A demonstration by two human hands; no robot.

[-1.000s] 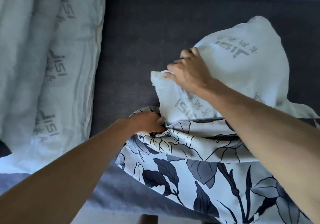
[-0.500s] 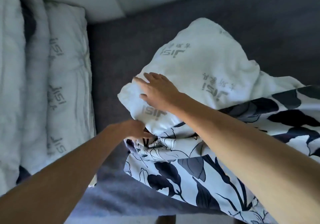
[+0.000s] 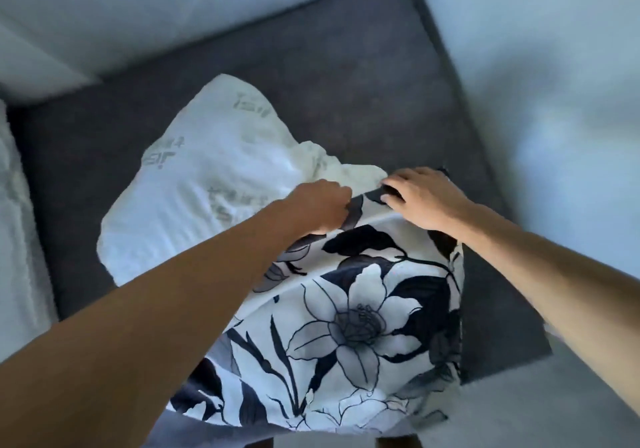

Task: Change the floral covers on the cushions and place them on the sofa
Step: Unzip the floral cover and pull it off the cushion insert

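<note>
A white cushion insert (image 3: 207,184) with grey lettering lies on the dark grey sofa seat (image 3: 363,94), half out of a black-and-white floral cover (image 3: 353,312). My left hand (image 3: 322,206) grips the open edge of the cover where it meets the insert. To its right, my right hand (image 3: 417,196) holds the same edge at the cover's far corner, fingers curled over the fabric. The insert's lower part is hidden inside the cover.
A pale sofa backrest (image 3: 145,14) runs along the top and a pale armrest (image 3: 554,135) rises at the right. Another white insert (image 3: 14,222) shows at the left edge. The seat's front edge is near the bottom of the frame.
The view swung right. My right hand left the top of the insert and took the cover's edge at the right corner. My left hand kept its hold on the cover's opening.
</note>
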